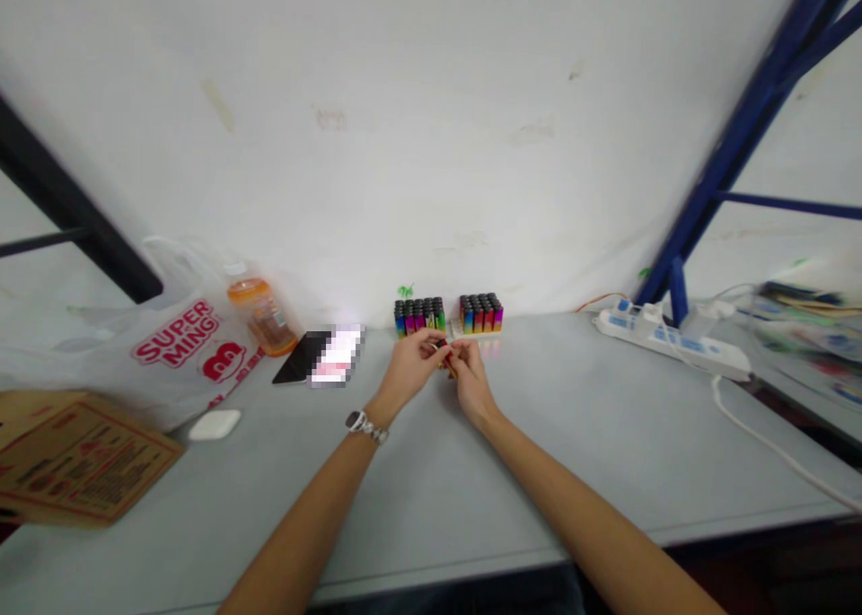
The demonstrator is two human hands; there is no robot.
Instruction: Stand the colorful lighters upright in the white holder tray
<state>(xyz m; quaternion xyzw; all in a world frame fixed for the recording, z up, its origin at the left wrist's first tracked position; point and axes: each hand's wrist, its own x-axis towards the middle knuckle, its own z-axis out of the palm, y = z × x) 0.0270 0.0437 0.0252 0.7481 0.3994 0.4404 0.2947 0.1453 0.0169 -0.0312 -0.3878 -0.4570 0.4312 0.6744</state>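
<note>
My left hand [414, 364] and my right hand [474, 383] meet just in front of two blocks of small upright pieces. Pinched between the fingertips of both is a small red, dark and yellowish piece, which looks like a lighter [443, 346]; the fingers cover most of it. Behind my left hand stands the left block of lighters [418, 314], with black tops and multicoloured bodies in close rows. The right block of lighters [481, 312] stands beyond my right hand, on a pale tray [486, 334]. A watch circles my left wrist.
On the grey table [431, 498] are a carton [87, 458], a plastic bag [181, 355], an orange bottle [262, 314], a dark tablet or phone [303, 357] and a white case [215, 425] at left. A power strip [673, 341] with cables lies right, near a blue post [720, 148].
</note>
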